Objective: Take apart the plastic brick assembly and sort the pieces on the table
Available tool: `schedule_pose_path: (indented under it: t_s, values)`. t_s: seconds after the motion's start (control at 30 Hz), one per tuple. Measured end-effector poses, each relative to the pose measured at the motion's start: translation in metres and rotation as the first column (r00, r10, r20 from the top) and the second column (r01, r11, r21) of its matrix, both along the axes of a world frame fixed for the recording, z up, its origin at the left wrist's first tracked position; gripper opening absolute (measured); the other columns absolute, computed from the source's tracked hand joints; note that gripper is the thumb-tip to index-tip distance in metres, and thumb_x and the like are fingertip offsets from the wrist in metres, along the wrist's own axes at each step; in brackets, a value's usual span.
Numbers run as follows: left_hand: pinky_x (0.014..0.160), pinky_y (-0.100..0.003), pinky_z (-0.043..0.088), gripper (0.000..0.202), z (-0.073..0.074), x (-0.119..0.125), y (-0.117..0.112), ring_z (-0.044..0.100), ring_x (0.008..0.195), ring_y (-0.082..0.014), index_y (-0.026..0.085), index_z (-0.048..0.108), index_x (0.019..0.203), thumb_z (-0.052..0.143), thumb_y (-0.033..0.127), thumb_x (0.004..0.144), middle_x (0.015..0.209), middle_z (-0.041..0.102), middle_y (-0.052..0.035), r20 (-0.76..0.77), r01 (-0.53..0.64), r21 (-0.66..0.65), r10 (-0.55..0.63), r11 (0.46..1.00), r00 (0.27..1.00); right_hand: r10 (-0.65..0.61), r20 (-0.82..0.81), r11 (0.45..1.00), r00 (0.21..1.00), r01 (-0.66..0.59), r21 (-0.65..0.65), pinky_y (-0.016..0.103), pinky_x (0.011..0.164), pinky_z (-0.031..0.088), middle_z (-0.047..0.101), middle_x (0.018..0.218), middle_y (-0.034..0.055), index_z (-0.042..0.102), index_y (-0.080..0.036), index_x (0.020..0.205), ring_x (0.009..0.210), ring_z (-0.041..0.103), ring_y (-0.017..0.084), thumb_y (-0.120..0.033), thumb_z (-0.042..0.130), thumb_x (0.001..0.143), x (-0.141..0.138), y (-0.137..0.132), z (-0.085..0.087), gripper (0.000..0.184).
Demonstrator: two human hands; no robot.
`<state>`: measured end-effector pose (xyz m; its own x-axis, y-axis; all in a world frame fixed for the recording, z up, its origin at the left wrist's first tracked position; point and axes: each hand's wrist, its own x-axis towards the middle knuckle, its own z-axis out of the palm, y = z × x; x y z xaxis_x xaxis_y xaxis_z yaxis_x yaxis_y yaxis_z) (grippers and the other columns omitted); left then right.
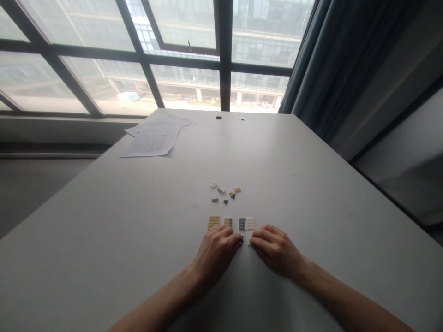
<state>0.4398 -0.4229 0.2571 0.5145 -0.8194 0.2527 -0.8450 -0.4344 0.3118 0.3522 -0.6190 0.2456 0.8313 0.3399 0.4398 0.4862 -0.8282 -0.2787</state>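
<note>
My left hand (219, 244) is closed in a pinch on a small dark brick (242, 239) near the front of the table. Facing it, my right hand (276, 248) pinches a small white brick (249, 243), mostly hidden by the fingers. A narrow gap separates the two pieces. Just beyond the hands lie studded building-brick plates: a tan plate (213, 222), a smaller tan and grey piece (228, 222), a dark grey plate (242, 224) and a white plate (250, 224). The left hand's knuckles partly cover the near edge of the tan plates.
Several loose small bricks (225, 201) in grey, black, tan and white lie farther up the white table (294, 193). Printed papers (152, 138) rest at the far left. Round holes (218, 117) show near the far edge, before windows and a dark curtain (325, 60).
</note>
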Motion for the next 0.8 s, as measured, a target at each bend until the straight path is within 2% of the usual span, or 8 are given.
schedule_pose_path:
  t_s: [0.3, 0.43, 0.53, 0.67, 0.8]
  values:
    - [0.067, -0.030, 0.040, 0.013, -0.001, -0.002, -0.005, 0.055, 0.071, -0.0182, 0.021, 0.065, 0.081, 0.055, 0.024, 0.089, 0.071, 0.063, -0.0026, 0.056, 0.011, -0.019, -0.010, 1.000, 0.998, -0.013, -0.008, 1.000, 1.000, 0.013, -0.003, 0.033, 0.077, 0.048, 0.065, 0.084, 0.0063, 0.063, -0.020, 0.093, 0.081, 0.056, 0.019, -0.016, 0.045, 0.093, -0.001, 0.001, 0.001, 0.019]
    - [0.067, -0.030, 0.041, 0.010, -0.002, -0.003, -0.005, 0.056, 0.071, -0.0185, 0.021, 0.065, 0.084, 0.056, 0.025, 0.088, 0.073, 0.063, -0.0023, 0.060, 0.012, -0.031, -0.010, 0.999, 0.998, -0.013, -0.005, 1.000, 1.000, 0.013, -0.006, 0.032, 0.076, 0.048, 0.065, 0.084, 0.0062, 0.063, -0.019, 0.092, 0.080, 0.055, 0.018, -0.015, 0.046, 0.092, 0.000, 0.001, 0.002, 0.017]
    - [0.068, -0.030, 0.042, 0.010, -0.003, 0.000, -0.002, 0.057, 0.073, -0.0192, 0.021, 0.065, 0.089, 0.059, 0.029, 0.086, 0.075, 0.064, -0.0024, 0.089, 0.005, -0.089, 0.003, 0.996, 0.996, -0.012, 0.014, 1.000, 1.000, 0.012, 0.003, 0.032, 0.076, 0.048, 0.065, 0.084, 0.0063, 0.063, -0.019, 0.092, 0.081, 0.055, 0.018, -0.015, 0.047, 0.092, -0.001, 0.000, 0.001, 0.016]
    - [0.069, -0.029, 0.043, 0.014, 0.004, 0.021, 0.006, 0.057, 0.074, -0.0177, 0.021, 0.065, 0.089, 0.058, 0.032, 0.087, 0.077, 0.065, -0.0025, 0.080, -0.081, -0.187, 0.097, 0.979, 0.992, -0.024, 0.050, 0.999, 0.998, 0.022, 0.035, 0.033, 0.076, 0.047, 0.065, 0.089, 0.0073, 0.062, -0.018, 0.095, 0.081, 0.055, 0.018, -0.017, 0.050, 0.091, -0.001, -0.001, 0.000, 0.013]
    - [0.074, -0.030, 0.045, 0.016, 0.014, 0.062, 0.019, 0.059, 0.080, -0.0185, 0.020, 0.067, 0.093, 0.055, 0.029, 0.087, 0.081, 0.065, -0.0031, 0.002, -0.280, -0.195, 0.286, 0.940, 0.958, -0.034, 0.063, 0.997, 0.997, 0.029, 0.078, 0.034, 0.074, 0.048, 0.065, 0.091, 0.0076, 0.061, -0.018, 0.098, 0.082, 0.055, 0.019, -0.016, 0.051, 0.089, -0.001, -0.001, 0.000, 0.013]
